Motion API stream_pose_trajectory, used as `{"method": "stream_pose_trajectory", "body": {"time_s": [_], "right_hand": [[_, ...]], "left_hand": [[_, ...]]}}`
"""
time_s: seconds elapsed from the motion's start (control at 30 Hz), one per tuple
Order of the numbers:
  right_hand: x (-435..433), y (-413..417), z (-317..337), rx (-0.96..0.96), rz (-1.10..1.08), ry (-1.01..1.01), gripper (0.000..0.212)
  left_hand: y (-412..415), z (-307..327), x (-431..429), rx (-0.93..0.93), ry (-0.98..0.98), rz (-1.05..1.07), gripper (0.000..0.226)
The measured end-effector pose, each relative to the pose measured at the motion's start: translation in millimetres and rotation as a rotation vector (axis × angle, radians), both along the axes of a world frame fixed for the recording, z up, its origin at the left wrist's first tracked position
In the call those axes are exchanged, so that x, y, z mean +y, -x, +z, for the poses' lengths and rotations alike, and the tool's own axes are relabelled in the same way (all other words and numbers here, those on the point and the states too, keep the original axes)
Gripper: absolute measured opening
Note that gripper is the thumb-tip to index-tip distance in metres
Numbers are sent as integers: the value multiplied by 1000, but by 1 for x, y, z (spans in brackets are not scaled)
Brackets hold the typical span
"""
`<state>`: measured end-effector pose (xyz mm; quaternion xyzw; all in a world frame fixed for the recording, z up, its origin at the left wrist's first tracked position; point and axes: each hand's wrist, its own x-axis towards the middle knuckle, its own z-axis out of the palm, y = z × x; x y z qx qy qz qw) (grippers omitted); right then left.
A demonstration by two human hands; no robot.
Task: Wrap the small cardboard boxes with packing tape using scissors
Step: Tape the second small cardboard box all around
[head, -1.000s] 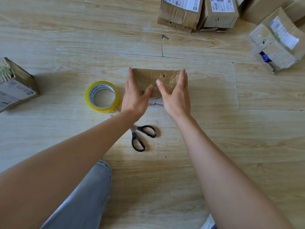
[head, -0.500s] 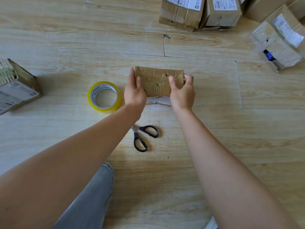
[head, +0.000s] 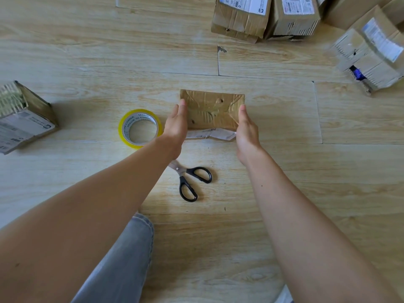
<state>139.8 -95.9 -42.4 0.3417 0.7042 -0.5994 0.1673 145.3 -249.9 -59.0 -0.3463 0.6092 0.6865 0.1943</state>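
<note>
Fingers have uncurled from the top: straight and close together, left hand [head: 176, 125] and right hand [head: 246, 131] press the ends of the taped cardboard box [head: 211, 110] on the wood floor [head: 295, 193], yellow tape roll [head: 130, 122] left, scissors [head: 183, 178] nearer.

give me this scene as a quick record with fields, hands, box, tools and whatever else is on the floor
surface: wooden floor
box in work: small cardboard box, lying flat, glossy tape on top, white label at its near edge
left hand: fingers straight, at the box's left end
right hand: fingers straight, at the box's right end
tape roll: yellow, flat on the floor left of the box, untouched
scissors: black handles, nearer than the box, blades partly under the left forearm
other boxes: several at top right, one at far left
</note>
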Motion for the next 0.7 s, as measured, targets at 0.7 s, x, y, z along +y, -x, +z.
{"method": "stream_pose_trajectory", "body": {"time_s": [0.7], "right_hand": [[-89, -93, 7, 600, 882, -479, 37]], "left_hand": [[-45, -4, -130, 337, 1427, -1341, 30]]}}
